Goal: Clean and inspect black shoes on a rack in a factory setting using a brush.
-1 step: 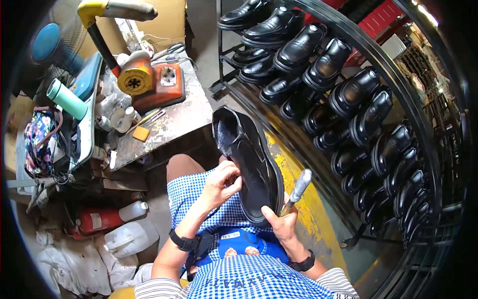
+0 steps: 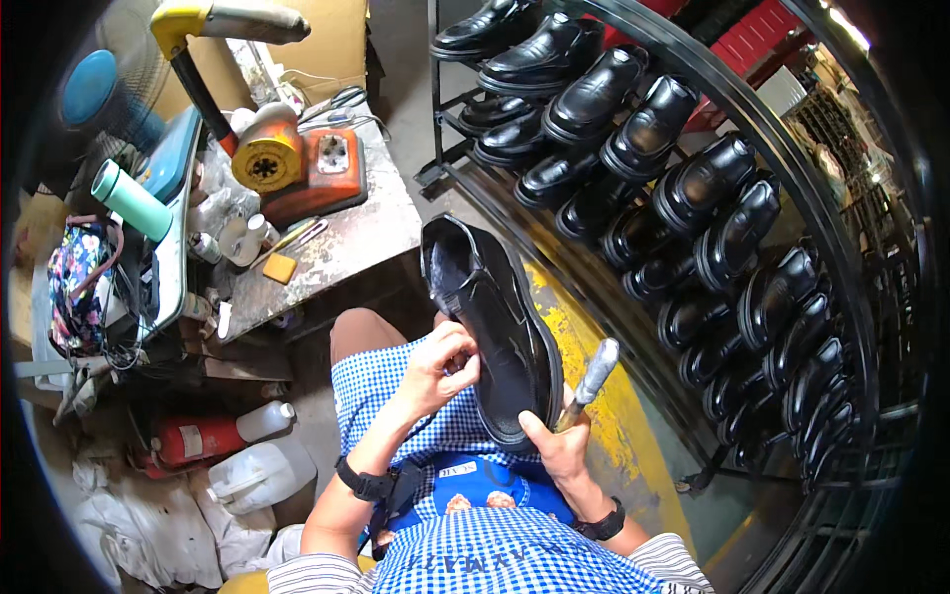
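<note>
A person seated in blue-and-white checked clothing holds a glossy black leather slip-on shoe (image 2: 495,327) above the lap, sole side turned away, toe pointing up and away from the body. The left hand (image 2: 440,368) presses against the shoe's left edge near the heel, fingers curled and closed on the rim. The right hand (image 2: 556,444) cups the heel end from below, thumb clamped on the leather, and the same hand also grips a tool with a pale grey metal handle (image 2: 594,371) that sticks up just right of the shoe. Both wrists wear dark bands.

Left of the shoe stands a worn grey workbench (image 2: 346,247) carrying an orange machine with a yellow wheel (image 2: 297,163). Right of the shoe — filling that whole side — a black metal rack (image 2: 792,178) holds rows of matching black shoes. Below and left of the shoe, on the floor, lie a red fire extinguisher (image 2: 203,436) and a white plastic jug (image 2: 259,473).
</note>
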Action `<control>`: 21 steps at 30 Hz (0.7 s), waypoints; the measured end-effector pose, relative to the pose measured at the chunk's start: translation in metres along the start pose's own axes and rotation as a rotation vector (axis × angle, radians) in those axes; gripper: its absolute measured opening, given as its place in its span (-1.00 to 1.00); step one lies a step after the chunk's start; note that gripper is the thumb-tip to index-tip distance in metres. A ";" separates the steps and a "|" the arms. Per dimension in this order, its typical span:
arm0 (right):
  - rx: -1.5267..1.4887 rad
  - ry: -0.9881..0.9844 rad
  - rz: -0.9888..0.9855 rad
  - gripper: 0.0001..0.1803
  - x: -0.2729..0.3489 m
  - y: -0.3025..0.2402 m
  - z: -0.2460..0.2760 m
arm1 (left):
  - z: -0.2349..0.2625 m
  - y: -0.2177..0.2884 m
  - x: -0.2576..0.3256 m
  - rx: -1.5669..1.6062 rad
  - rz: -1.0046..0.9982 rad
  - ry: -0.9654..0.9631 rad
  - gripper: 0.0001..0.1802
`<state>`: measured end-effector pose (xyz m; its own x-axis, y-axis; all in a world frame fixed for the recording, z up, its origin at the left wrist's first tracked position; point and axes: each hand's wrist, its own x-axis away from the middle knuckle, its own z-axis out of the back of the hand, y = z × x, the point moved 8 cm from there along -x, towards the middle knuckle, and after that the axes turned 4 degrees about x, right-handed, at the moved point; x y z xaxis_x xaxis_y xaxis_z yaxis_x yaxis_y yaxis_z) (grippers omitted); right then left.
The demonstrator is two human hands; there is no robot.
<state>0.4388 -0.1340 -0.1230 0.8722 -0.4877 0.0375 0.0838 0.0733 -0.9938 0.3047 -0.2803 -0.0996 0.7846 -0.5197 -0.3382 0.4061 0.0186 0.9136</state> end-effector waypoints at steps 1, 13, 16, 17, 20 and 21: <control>-0.073 0.006 -0.039 -0.55 -0.001 0.000 -0.002 | 0.000 -0.004 0.001 0.043 0.026 -0.018 -0.91; -0.478 -0.089 -0.282 -0.54 -0.009 0.019 -0.018 | -0.014 0.010 -0.009 -0.082 -0.009 0.267 -0.76; -0.602 -0.110 -0.366 -0.52 -0.009 0.030 -0.019 | -0.018 0.015 -0.015 0.021 -0.018 0.332 -0.72; -0.635 -0.117 -0.382 -0.48 -0.008 0.031 -0.019 | -0.021 0.009 -0.015 0.126 0.031 0.335 -0.70; -0.855 -0.141 -0.583 -0.46 0.000 0.054 -0.019 | -0.027 -0.008 -0.012 0.597 0.317 0.426 -0.67; -1.010 -0.144 -0.656 -0.45 0.003 0.054 -0.023 | -0.032 0.000 -0.014 0.738 0.270 0.410 -0.69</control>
<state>0.4348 -0.1518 -0.1792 0.8557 -0.0719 0.5124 0.1722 -0.8943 -0.4131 0.3081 -0.2457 -0.1022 0.9737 -0.2275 -0.0148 -0.1118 -0.5331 0.8386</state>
